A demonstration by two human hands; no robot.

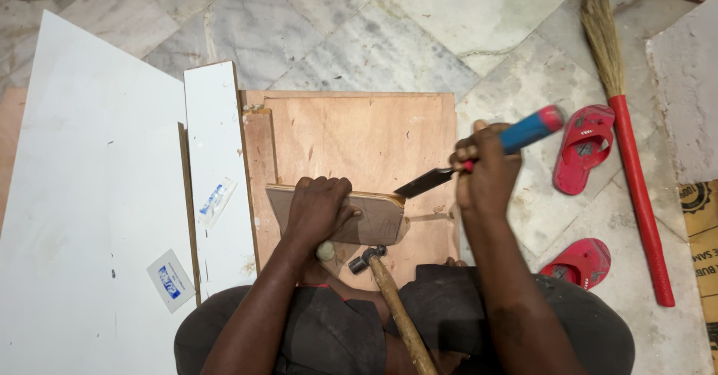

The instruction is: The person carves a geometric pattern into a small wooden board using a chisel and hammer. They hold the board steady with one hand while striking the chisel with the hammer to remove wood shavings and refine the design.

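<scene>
Two hands busy: left hand (318,209) pressing wood piece (374,214), right hand (486,169) gripping chisel (479,154); marble floor (419,23).

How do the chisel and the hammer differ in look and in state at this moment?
The chisel has a blue and red handle; the hammer has a plain wooden one. The chisel is gripped in the right hand, its blade on the small wood piece; the hammer lies unheld near the person's lap. Both have dark metal heads.

Two red slippers (584,148), one broom (621,106), one hammer (389,293), one chisel (479,154), two white boards (90,195), two small white-and-blue packets (170,279).
</scene>
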